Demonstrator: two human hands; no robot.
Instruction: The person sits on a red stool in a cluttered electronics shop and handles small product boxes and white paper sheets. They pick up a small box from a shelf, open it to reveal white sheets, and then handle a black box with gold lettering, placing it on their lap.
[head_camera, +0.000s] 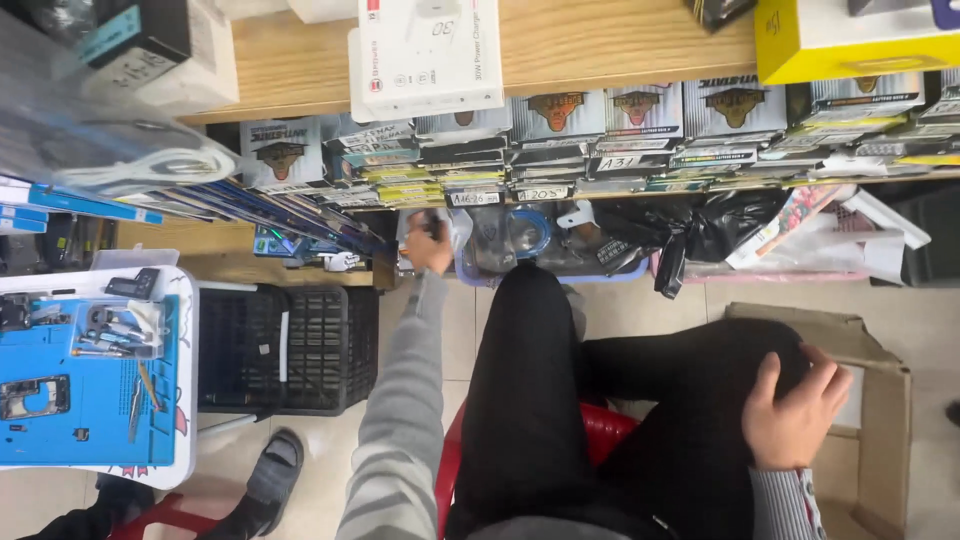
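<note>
**Reaching Under the Shelf**

From the head camera, closest to us are our legs in black trousers (560, 400) on a red stool (600, 430). Our right hand (793, 412) lies open and flat on our knee, holding nothing. Our left hand (430, 245), in a grey striped sleeve, reaches far out and closes on a small clear packet (437, 222) at the low shelf (620, 45). Just beside it sits a tub of bagged cables (530, 240). A black crate (290, 350) and a blue work mat (80, 390) are on the left.
</note>
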